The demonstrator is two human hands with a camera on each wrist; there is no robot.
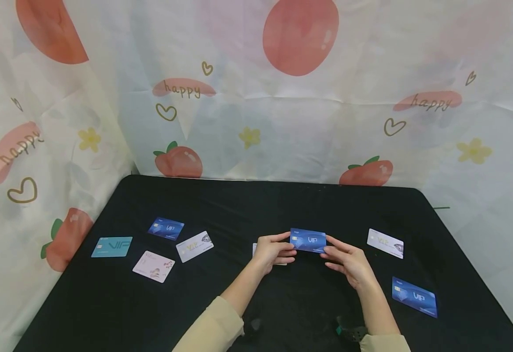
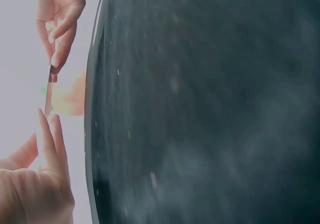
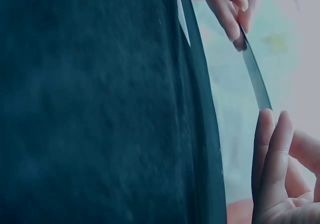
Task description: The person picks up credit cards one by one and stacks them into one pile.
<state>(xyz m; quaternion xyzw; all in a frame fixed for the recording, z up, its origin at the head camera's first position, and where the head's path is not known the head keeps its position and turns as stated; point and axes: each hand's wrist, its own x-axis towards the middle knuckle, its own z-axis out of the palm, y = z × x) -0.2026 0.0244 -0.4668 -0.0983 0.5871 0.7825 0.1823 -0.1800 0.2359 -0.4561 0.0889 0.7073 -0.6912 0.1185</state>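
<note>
A blue VIP card (image 1: 308, 240) is held up between both hands, its printed face toward the head camera. My left hand (image 1: 270, 253) pinches its left edge, and my right hand (image 1: 346, 259) pinches the right edge. Seen edge-on in the right wrist view, the card (image 3: 256, 79) is a thin strip spanning the two hands above the table. Behind the left hand lies a pale card (image 1: 254, 248), mostly hidden by the fingers. To the right of the hands are a white VIP card (image 1: 385, 243) and another blue VIP card (image 1: 414, 297).
On the left side of the black table (image 1: 221, 210) lie a teal VIP card (image 1: 112, 247), a blue card (image 1: 166, 228), a white card (image 1: 195, 247) and a pink card (image 1: 154, 267). A fruit-printed curtain (image 1: 291, 127) hangs behind the table and along its left.
</note>
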